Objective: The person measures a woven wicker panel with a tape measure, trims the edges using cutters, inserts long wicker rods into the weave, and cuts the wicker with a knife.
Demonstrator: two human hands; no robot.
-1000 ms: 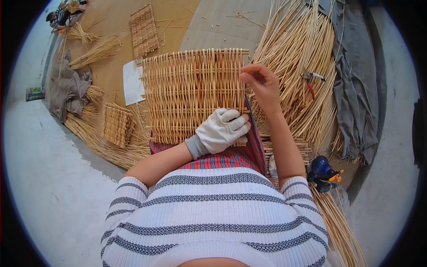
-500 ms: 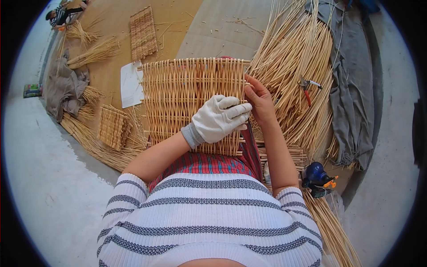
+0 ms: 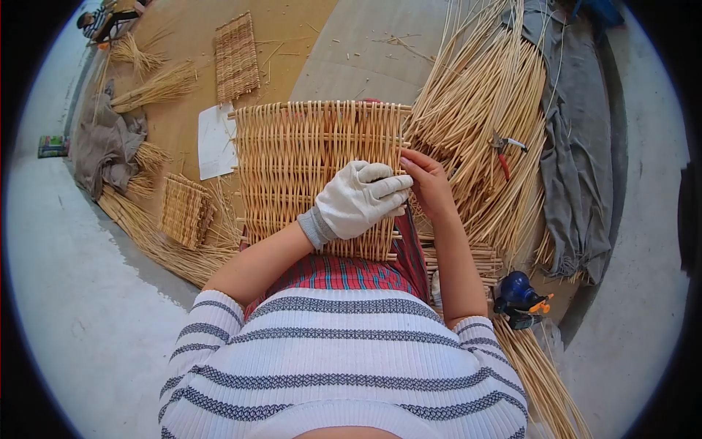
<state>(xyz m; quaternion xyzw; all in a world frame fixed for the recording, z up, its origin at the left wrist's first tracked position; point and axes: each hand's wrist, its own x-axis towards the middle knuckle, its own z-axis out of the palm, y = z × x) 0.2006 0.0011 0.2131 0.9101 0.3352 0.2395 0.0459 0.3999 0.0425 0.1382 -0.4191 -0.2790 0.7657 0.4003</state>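
A woven wicker panel (image 3: 292, 157) lies over my lap, with rod ends sticking out at both sides. My left hand (image 3: 362, 197), in a white glove, rests on the panel's lower right part, its fingers pointing to the right edge and bent over the weave. At that same edge my bare right hand (image 3: 430, 179) is closed, thumb and forefinger pinched at the wicker; what lies between the fingertips is too small to make out.
Loose wicker rods (image 3: 482, 110) and red-handled pruning shears (image 3: 503, 155) lie at right, with a blue tool (image 3: 518, 293) below. Woven panels (image 3: 237, 57) and a white sheet (image 3: 216, 143) are at left. A person (image 3: 95, 25) sits far left.
My right hand has come down and in to the panel's right edge, its fingers closing there. The left hand has shifted slightly up the panel, which sits a little lower in view.
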